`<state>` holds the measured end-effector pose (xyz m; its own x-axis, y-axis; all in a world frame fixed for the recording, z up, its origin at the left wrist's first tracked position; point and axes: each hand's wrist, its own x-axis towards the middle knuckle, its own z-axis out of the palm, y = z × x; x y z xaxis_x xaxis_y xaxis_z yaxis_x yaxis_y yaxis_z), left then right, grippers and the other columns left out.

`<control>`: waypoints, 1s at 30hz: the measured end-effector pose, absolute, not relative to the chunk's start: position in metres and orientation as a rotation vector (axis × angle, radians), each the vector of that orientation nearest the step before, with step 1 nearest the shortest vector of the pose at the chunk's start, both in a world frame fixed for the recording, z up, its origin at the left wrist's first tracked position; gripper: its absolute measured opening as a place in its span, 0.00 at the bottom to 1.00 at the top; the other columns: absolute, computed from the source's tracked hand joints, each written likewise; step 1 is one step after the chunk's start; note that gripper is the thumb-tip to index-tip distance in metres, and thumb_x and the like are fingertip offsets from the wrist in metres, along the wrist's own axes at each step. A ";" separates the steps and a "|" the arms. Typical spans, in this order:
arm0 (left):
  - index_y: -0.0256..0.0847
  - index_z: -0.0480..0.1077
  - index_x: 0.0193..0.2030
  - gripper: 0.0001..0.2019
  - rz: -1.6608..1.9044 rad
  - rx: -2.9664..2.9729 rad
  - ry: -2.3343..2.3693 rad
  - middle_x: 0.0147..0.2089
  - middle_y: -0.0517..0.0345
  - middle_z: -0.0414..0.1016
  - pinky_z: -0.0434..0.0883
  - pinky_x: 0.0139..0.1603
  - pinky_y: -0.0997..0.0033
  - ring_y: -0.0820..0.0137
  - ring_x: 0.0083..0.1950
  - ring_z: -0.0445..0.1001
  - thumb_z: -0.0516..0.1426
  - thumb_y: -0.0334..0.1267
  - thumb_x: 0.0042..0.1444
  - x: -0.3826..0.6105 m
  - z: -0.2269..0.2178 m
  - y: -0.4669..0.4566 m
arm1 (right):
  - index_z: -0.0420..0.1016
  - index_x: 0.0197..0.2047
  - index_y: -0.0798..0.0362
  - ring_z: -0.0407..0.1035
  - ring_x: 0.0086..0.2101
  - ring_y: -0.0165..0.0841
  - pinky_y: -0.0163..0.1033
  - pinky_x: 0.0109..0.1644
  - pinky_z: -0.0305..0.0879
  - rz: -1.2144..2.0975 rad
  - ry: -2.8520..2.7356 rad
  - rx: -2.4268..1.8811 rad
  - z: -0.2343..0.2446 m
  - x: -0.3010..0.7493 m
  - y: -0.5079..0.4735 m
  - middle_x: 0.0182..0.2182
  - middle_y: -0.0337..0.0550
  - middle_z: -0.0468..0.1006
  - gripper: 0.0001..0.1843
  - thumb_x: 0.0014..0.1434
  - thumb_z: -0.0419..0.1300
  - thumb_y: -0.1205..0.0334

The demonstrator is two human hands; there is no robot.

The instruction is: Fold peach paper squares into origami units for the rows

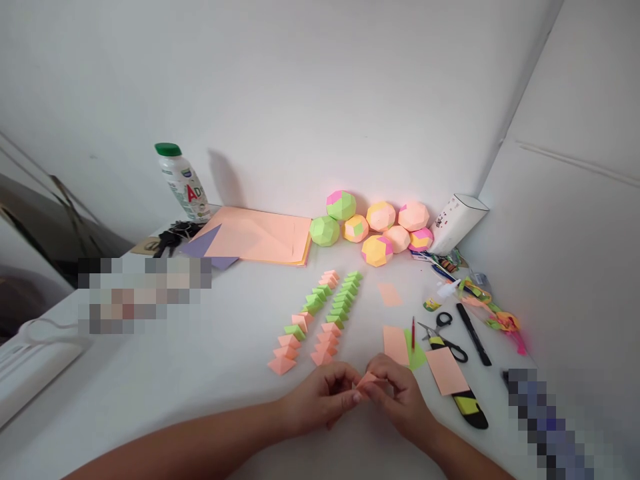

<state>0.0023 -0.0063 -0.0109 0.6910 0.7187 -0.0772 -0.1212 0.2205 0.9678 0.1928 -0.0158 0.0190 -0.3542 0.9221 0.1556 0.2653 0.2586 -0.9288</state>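
Note:
A small folded piece of peach paper (371, 381) is pinched between my two hands near the table's front. The fingertips of my left hand (330, 398) are closed at its left corner. My right hand (395, 390) grips its other side, partly covering it. Just beyond my hands, two rows of folded paper units run away from me: a left row (301, 321) and a right row (337, 317), both in peach and green. To the right lie a peach paper slip (395, 343), a green paper slip (415, 359) and a red pencil-like stick (413, 335).
Several faceted paper balls (377, 251) sit against the wall. Peach sheets (260, 233) and a white bottle (184, 183) are at back left. Scissors (444, 320), a box cutter (470, 409), a black pen (473, 333) and a glue bottle (443, 293) lie at right.

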 end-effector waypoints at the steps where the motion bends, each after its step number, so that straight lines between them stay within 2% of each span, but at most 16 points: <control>1: 0.38 0.64 0.35 0.18 0.636 1.193 0.586 0.19 0.69 0.61 0.56 0.17 0.81 0.81 0.17 0.59 0.56 0.53 0.54 0.003 -0.010 -0.006 | 0.71 0.25 0.54 0.64 0.25 0.30 0.34 0.31 0.61 1.173 -1.772 -1.105 0.019 0.192 -0.017 0.23 0.38 0.67 0.12 0.58 0.59 0.58; 5: 0.39 0.58 0.37 0.19 0.640 1.067 0.534 0.27 0.62 0.69 0.63 0.23 0.78 0.77 0.25 0.67 0.57 0.54 0.54 0.003 -0.007 -0.006 | 0.71 0.26 0.55 0.63 0.24 0.29 0.33 0.29 0.59 1.414 -1.692 -1.122 0.018 0.191 -0.019 0.21 0.37 0.67 0.14 0.59 0.57 0.55; 9: 0.41 0.56 0.35 0.20 0.694 0.987 0.542 0.26 0.67 0.64 0.63 0.21 0.80 0.79 0.23 0.64 0.61 0.51 0.51 0.006 -0.010 -0.006 | 0.75 0.30 0.57 0.63 0.27 0.31 0.34 0.32 0.58 1.550 -1.709 -1.120 0.019 0.191 -0.018 0.23 0.40 0.69 0.17 0.60 0.55 0.52; 13: 0.42 0.54 0.33 0.19 0.795 0.992 0.606 0.27 0.68 0.60 0.60 0.19 0.81 0.80 0.23 0.60 0.61 0.49 0.51 0.008 -0.013 -0.009 | 0.71 0.26 0.58 0.54 0.23 0.27 0.32 0.26 0.50 1.561 -1.680 -1.208 0.013 0.193 -0.016 0.20 0.35 0.59 0.19 0.58 0.56 0.49; 16: 0.42 0.59 0.38 0.15 0.821 1.114 0.643 0.27 0.68 0.58 0.60 0.22 0.79 0.79 0.23 0.59 0.58 0.48 0.55 0.005 -0.013 -0.012 | 0.65 0.22 0.56 0.51 0.22 0.26 0.32 0.25 0.47 1.525 -1.659 -1.286 0.006 0.195 -0.016 0.19 0.33 0.55 0.21 0.56 0.59 0.48; 20: 0.45 0.66 0.50 0.14 0.894 1.399 0.599 0.34 0.60 0.61 0.65 0.31 0.73 0.73 0.33 0.63 0.54 0.45 0.59 0.002 -0.016 -0.012 | 0.61 0.21 0.55 0.50 0.22 0.25 0.32 0.25 0.47 1.528 -1.675 -1.274 0.002 0.195 -0.015 0.19 0.33 0.54 0.22 0.55 0.58 0.46; 23: 0.48 0.66 0.53 0.16 0.861 1.345 0.563 0.39 0.59 0.59 0.66 0.28 0.73 0.75 0.31 0.64 0.55 0.46 0.59 0.002 -0.020 -0.010 | 0.62 0.21 0.55 0.50 0.22 0.26 0.32 0.25 0.47 1.505 -1.676 -1.244 0.003 0.193 -0.014 0.19 0.33 0.56 0.23 0.55 0.58 0.45; 25: 0.49 0.65 0.54 0.18 0.832 1.256 0.556 0.39 0.60 0.57 0.66 0.25 0.75 0.78 0.27 0.64 0.56 0.47 0.57 0.002 -0.022 -0.009 | 0.65 0.21 0.56 0.52 0.22 0.26 0.32 0.25 0.49 1.473 -1.682 -1.224 0.006 0.192 -0.014 0.19 0.34 0.59 0.23 0.55 0.59 0.45; 30: 0.48 0.64 0.55 0.22 0.761 1.287 0.579 0.38 0.61 0.57 0.66 0.25 0.76 0.78 0.26 0.63 0.56 0.51 0.55 0.002 -0.013 -0.008 | 0.74 0.23 0.57 0.60 0.25 0.29 0.34 0.28 0.57 1.353 -1.726 -1.190 0.014 0.191 -0.011 0.20 0.39 0.66 0.21 0.56 0.59 0.47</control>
<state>0.0015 -0.0082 -0.0130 0.6327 0.7737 0.0330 -0.1753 0.1016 0.9793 0.1907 -0.0112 0.0141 -0.3893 0.9198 -0.0484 0.2666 0.0623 -0.9618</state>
